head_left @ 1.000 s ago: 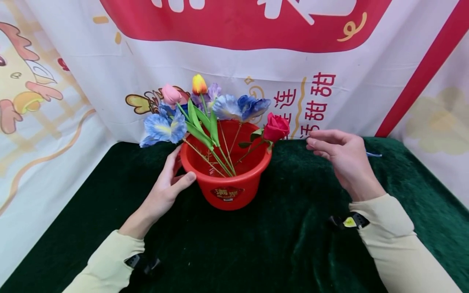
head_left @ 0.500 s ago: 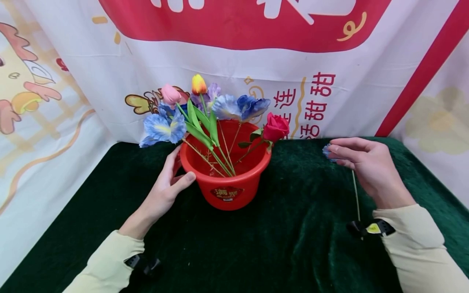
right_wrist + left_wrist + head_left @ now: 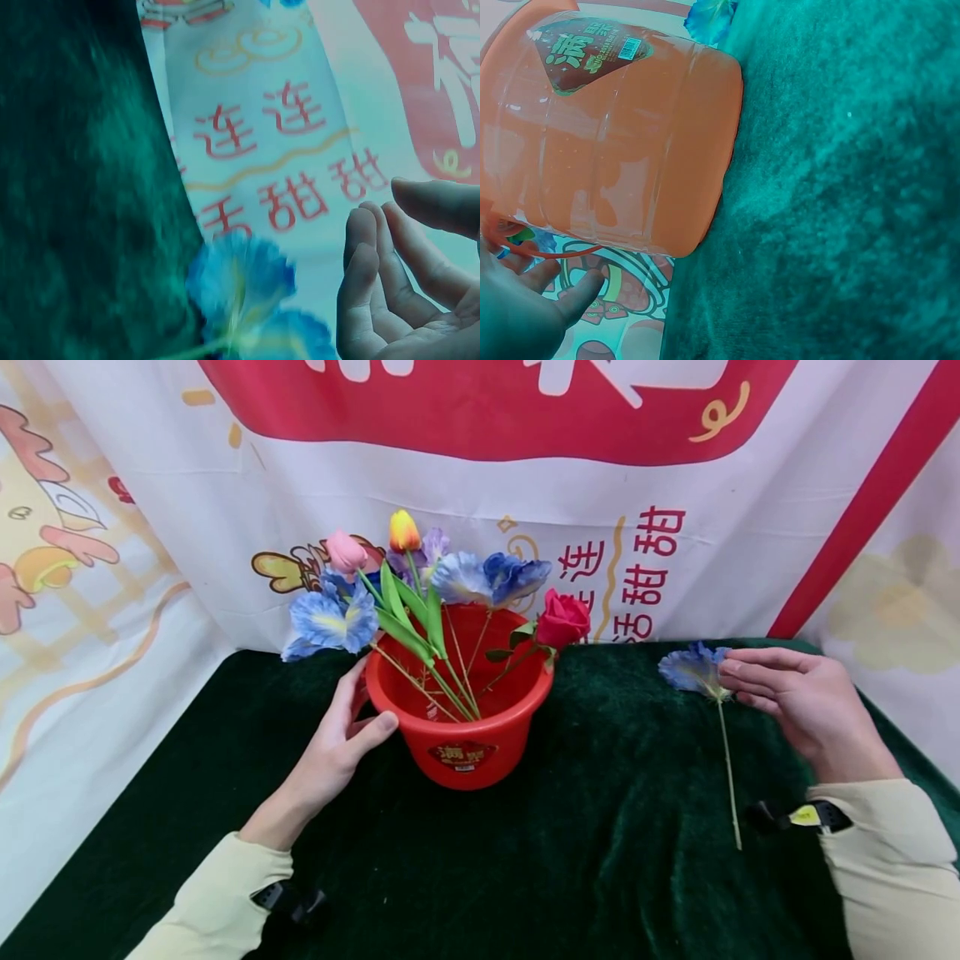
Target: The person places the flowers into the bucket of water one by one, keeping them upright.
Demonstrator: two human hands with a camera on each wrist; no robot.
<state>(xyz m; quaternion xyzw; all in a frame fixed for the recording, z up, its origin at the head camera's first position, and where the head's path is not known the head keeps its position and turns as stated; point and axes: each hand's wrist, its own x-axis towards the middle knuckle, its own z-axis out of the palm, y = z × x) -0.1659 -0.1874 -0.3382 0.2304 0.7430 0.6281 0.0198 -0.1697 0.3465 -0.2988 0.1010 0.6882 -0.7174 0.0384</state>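
My left hand (image 3: 330,768) grips the left side of a red plastic bucket (image 3: 468,747), its thumb at the front of the rim. In the left wrist view its fingers spread beside the bucket's thin handle (image 3: 562,253). Artificial flowers lean in the bucket: a pink tulip (image 3: 346,552), a yellow-orange tulip (image 3: 405,531), a red rose (image 3: 562,618) and several blue and purple irises (image 3: 333,618). On the right lies a blue iris (image 3: 692,670) with a long stem. My right hand (image 3: 817,714) is just right of its bloom; in the right wrist view, its relaxed fingers hold nothing.
Dark green velvet cloth (image 3: 600,860) covers the table. Behind it hangs a white printed backdrop (image 3: 450,485) with red lettering, close to the bucket's back side. Another printed panel (image 3: 97,677) stands along the left.
My right hand has moved right, away from the bucket, and the single blue iris has come into view from behind it. The left hand and bucket stay in place.
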